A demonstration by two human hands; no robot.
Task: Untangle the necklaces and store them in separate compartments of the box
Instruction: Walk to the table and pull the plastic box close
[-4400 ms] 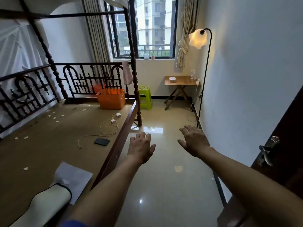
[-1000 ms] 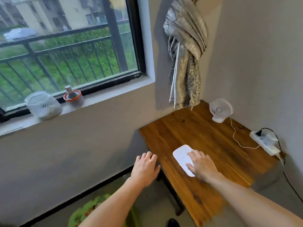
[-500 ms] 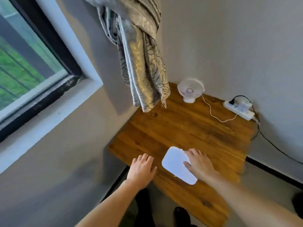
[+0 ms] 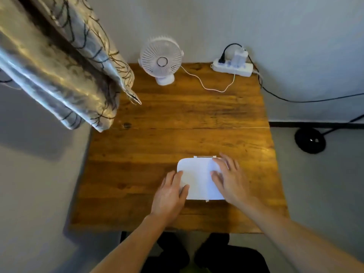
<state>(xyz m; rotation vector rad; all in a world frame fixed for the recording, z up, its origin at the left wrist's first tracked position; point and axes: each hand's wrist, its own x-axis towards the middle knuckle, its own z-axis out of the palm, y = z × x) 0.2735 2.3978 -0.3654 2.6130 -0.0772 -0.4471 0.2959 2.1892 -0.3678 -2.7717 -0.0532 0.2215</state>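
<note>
A white box (image 4: 198, 177) with rounded corners lies closed on the wooden table (image 4: 177, 119), near its front edge. My left hand (image 4: 170, 194) rests against the box's left side, fingertips on the lid. My right hand (image 4: 229, 179) lies flat on the right part of the lid, fingers spread. A small clasp shows at the box's near edge and a hinge at the far edge. No necklaces are visible; the box's inside is hidden.
A small white desk fan (image 4: 161, 60) stands at the table's back, its cable running to a white power strip (image 4: 232, 67) at the back right. A patterned curtain (image 4: 65, 75) hangs over the table's left rear corner. A black lamp base (image 4: 310, 140) sits on the floor to the right.
The view has swung square onto the table. My left hand came from the table's edge onto the box's left side. My right hand stays on the lid, and the box now sits straight.
</note>
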